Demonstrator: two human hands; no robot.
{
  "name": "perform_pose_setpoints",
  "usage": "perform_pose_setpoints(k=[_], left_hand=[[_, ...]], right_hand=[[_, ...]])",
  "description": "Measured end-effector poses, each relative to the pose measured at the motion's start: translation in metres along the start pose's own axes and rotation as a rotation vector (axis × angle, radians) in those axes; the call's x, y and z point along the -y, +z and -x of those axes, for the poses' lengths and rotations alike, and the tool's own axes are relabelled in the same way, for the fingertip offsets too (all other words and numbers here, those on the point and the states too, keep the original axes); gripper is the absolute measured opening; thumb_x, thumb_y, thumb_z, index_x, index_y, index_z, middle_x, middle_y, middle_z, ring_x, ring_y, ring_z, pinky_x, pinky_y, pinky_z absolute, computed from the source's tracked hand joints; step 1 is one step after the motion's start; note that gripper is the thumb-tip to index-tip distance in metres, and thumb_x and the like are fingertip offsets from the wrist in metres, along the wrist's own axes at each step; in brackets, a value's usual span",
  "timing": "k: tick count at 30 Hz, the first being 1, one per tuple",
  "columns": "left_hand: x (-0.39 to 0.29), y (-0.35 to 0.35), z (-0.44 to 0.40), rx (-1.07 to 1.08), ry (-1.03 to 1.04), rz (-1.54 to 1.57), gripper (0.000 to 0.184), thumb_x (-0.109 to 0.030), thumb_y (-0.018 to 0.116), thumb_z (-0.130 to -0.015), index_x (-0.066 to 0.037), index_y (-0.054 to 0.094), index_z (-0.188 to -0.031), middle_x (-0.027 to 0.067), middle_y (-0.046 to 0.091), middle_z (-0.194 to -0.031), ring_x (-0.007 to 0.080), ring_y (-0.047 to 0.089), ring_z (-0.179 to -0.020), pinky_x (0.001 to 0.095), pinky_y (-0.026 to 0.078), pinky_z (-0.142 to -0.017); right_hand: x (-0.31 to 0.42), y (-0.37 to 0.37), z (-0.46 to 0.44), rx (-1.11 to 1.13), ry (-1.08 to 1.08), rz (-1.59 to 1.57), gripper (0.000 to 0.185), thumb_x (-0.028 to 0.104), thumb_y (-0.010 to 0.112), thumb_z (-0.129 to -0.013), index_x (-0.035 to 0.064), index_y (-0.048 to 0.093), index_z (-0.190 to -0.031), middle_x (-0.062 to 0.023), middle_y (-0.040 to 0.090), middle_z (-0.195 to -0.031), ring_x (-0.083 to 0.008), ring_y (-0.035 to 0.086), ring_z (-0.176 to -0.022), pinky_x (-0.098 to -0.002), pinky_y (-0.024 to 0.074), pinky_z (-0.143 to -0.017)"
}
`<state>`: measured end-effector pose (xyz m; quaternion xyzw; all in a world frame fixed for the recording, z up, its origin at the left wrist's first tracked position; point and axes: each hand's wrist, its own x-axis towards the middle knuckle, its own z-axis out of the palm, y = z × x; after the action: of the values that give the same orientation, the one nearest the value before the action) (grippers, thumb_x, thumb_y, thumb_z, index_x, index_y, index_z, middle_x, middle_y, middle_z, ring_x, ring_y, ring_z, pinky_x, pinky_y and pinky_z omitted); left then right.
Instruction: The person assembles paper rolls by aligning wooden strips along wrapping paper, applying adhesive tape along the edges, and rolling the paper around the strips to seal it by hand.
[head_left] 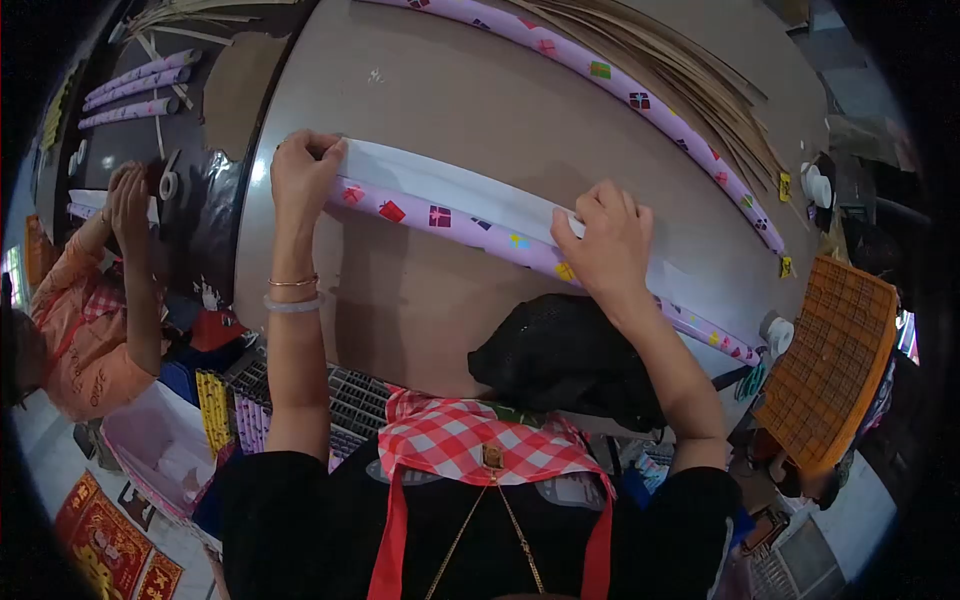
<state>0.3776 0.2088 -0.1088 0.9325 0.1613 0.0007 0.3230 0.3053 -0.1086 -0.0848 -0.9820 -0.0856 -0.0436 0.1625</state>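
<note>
A roll of pink wrapping paper [465, 222] printed with colourful gift boxes lies across the table in front of me. Its white inner side shows along the far edge. My left hand [305, 178] pinches the paper at the roll's left end. Toward the right part of the roll, my right hand [608, 240] grips the white edge with curled fingers. Another pink gift-print roll [600, 70] lies along the far side of the table. A black cloth or bag [560, 350] rests at the near edge, below my right hand.
Thin brown strips [690, 85] lie beyond the far roll. White tape rolls [817, 185] are at the right edge. An orange woven-seat chair [828, 355] stands right. At left, a co-worker in an orange shirt [90, 340] works at a dark table with several pink rolls [140, 90].
</note>
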Motion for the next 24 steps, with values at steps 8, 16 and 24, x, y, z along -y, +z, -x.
perform_pose_setpoints(k=[8,16,24], left_hand=[[-0.0049,-0.0009,0.0031,-0.007,-0.007,0.025,0.018,-0.015,0.066,-0.073,0.002,0.065,-0.078,0.0135,0.064,-0.077,0.0237,0.062,-0.072,0.0328,0.048,-0.068],[-0.0054,-0.0006,0.0051,0.013,-0.021,0.04,0.017,-0.014,0.066,-0.073,0.003,0.065,-0.078,0.0136,0.064,-0.075,0.0226,0.062,-0.069,0.0319,0.048,-0.066],[0.0004,0.0026,0.0044,0.024,-0.029,0.068,0.016,-0.012,0.066,-0.074,0.002,0.064,-0.079,0.0128,0.064,-0.075,0.0215,0.061,-0.068,0.031,0.048,-0.066]], right_hand=[[0.001,0.0021,-0.0025,0.013,0.012,0.03,0.02,0.025,0.061,-0.071,0.0056,0.062,-0.071,-0.0047,0.052,-0.083,-0.0198,0.049,-0.084,-0.0359,0.0325,-0.076],[0.003,0.0047,-0.0071,0.044,-0.007,0.098,0.018,0.024,0.061,-0.07,0.0063,0.063,-0.071,-0.0043,0.052,-0.083,-0.0201,0.05,-0.082,-0.036,0.0325,-0.075],[0.006,0.0086,-0.0097,0.017,-0.013,0.155,0.016,0.023,0.062,-0.067,0.0075,0.063,-0.066,-0.004,0.053,-0.079,-0.02,0.05,-0.079,-0.0368,0.0335,-0.072]])
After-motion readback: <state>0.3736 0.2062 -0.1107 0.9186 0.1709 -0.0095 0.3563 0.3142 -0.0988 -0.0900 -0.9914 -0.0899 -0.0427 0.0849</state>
